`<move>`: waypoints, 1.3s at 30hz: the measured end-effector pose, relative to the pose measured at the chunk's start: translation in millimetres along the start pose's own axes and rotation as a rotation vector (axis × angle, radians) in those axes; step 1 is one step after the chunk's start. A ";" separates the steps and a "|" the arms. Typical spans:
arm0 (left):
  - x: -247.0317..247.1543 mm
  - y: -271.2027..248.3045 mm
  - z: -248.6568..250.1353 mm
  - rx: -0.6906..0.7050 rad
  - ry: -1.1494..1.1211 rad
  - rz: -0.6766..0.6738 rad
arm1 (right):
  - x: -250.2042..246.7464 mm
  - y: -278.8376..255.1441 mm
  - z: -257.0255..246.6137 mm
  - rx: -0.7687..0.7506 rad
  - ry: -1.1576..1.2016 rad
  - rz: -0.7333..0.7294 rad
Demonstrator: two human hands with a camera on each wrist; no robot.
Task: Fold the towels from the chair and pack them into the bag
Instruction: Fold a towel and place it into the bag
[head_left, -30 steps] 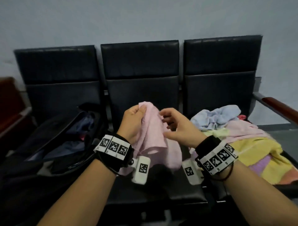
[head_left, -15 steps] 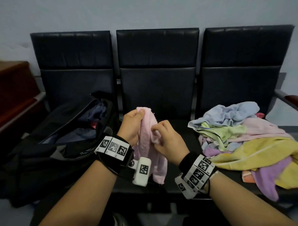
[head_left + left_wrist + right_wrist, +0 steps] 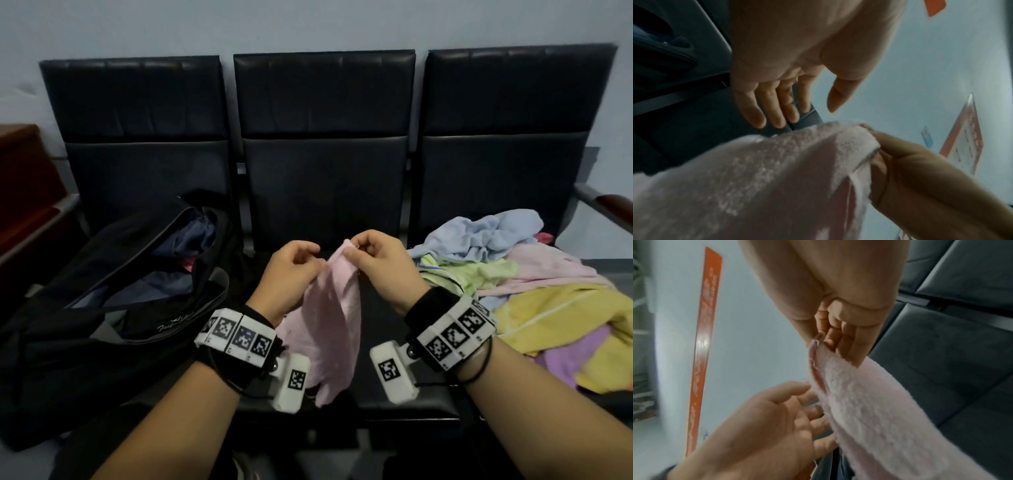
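Observation:
A pink towel (image 3: 335,315) hangs over the middle black seat (image 3: 383,298). My right hand (image 3: 354,251) pinches its top corner between thumb and fingers; the right wrist view shows that pinch (image 3: 821,341) with the towel (image 3: 879,410) trailing down. My left hand (image 3: 308,263) is just left of the towel's edge with its fingers loose and thumb apart. In the left wrist view the left hand (image 3: 805,113) holds nothing and the towel (image 3: 756,178) lies below it. The black bag (image 3: 137,281) lies open on the left seat.
A heap of towels (image 3: 513,274) in blue, green, pink, yellow and purple covers the right seat. A wooden armrest (image 3: 613,202) juts out at far right, and brown furniture (image 3: 24,192) stands at far left. Dark clothes show inside the bag.
My left hand let go of the towel's top and opened. My right hand took the top corner in a pinch, and the towel now hangs from it alone.

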State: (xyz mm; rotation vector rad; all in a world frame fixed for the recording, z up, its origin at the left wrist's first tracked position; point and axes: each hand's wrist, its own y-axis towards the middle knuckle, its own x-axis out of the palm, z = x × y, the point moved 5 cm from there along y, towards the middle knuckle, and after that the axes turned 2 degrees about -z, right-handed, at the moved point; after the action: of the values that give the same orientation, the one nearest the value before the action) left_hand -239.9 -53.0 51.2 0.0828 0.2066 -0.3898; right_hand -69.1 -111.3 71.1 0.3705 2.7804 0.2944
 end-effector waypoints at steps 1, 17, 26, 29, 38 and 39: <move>5.9 -4.5 2.0 0.052 0.040 -0.063 | 0.5 0.1 2.5 0.018 0.020 0.003; 27.3 -25.1 -1.9 0.277 0.438 -0.015 | 14.1 -7.7 13.5 0.071 0.073 -0.022; 40.6 -27.5 -12.7 0.181 0.421 -0.178 | 20.3 -10.7 16.2 0.141 0.168 -0.054; 39.9 -24.8 -16.7 0.157 0.360 -0.123 | 21.2 -12.5 12.9 0.129 0.136 -0.094; -16.1 -7.3 -17.9 0.151 0.459 0.158 | 6.4 -26.8 12.9 -0.090 -0.523 -0.364; -18.8 -7.9 -18.0 0.156 0.493 0.152 | 6.8 -27.7 13.0 -0.127 -0.557 -0.369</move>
State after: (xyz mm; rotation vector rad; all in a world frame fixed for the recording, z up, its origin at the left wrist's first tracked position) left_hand -263.2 -51.2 37.3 0.3479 0.6526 -0.2275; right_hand -77.0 -133.4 50.4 -0.0885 2.2093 0.2318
